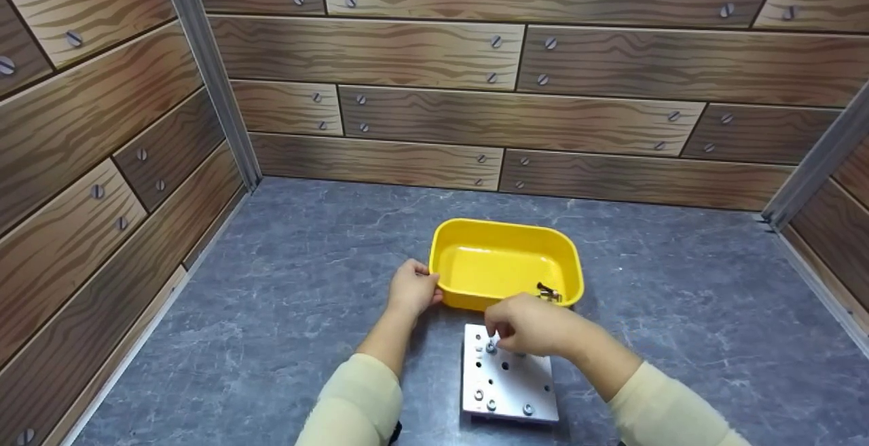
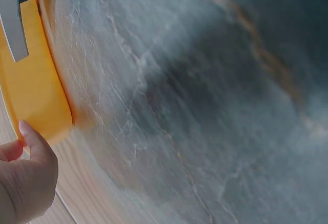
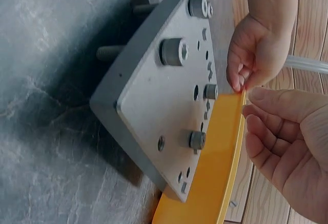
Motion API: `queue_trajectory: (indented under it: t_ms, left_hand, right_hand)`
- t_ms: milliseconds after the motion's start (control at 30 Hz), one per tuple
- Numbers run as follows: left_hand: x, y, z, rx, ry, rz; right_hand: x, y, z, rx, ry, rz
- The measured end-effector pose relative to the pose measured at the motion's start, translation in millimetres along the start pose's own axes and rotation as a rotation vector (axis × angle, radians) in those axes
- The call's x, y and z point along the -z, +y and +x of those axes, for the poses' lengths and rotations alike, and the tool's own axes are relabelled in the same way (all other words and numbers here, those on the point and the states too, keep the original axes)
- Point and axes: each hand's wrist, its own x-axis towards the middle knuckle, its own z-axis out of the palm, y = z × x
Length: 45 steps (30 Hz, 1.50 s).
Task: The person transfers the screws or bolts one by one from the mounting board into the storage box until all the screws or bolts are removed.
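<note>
My left hand (image 1: 414, 288) pinches the near left corner of a yellow plastic tub (image 1: 434, 249) between thumb and fingers. The right hand (image 1: 533, 324) is over a silver metal plate (image 1: 516, 381), its fingers bent loosely and no object visible between them. In the right wrist view, thumb and fingertips stand apart from the socket-head bolts (image 3: 174, 51) in the plate. Several bolts are seated there, and their threaded shanks (image 3: 110, 53) stick out underneath. A few small metal parts (image 1: 548, 292) lie in the tub's near right corner, partly behind the right hand.
A grey marbled tabletop (image 1: 305, 276) carries everything. Wood-print panels (image 1: 407, 106) wall in the back and both sides, joined by metal corner posts (image 1: 210, 72). The plate stands just in front of the tub, and it has several bare holes.
</note>
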Motion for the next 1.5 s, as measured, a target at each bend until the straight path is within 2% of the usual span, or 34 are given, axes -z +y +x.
queue_trajectory:
  t_ms: [233,467,767,933,1167,1333,1500]
  left_hand:
    - [-0.3,0.8,-0.3,-0.002,0.005,0.002]
    - [-0.2,1.0,-1.6,-0.002,0.005,0.011]
    - [-0.5,0.1,-1.4,-0.014,0.001,-0.002]
    - [-0.5,0.2,-0.8,-0.007,0.005,0.009]
    - [-0.9,-0.5,0.0,-0.006,0.005,0.004]
    - [-0.4,0.2,-0.7,0.005,0.007,0.012]
    - [-0.1,0.7,-0.6,0.011,0.012,0.033]
  right_hand:
    - [-7,-6,2.5,0.02,-0.051,-0.012]
    - [-15,-12,4.5,0.094,-0.079,-0.032]
    - [-27,-20,5.6,0.11,-0.157,-0.005]
    - [-32,-24,5.9,0.101,-0.196,0.045]
    - [-36,-27,6.8,0.047,-0.225,0.103]
    - [-36,-29,8.3,0.01,-0.252,0.081]
    - [-35,-33,9.0,0.024,-0.272,0.011]
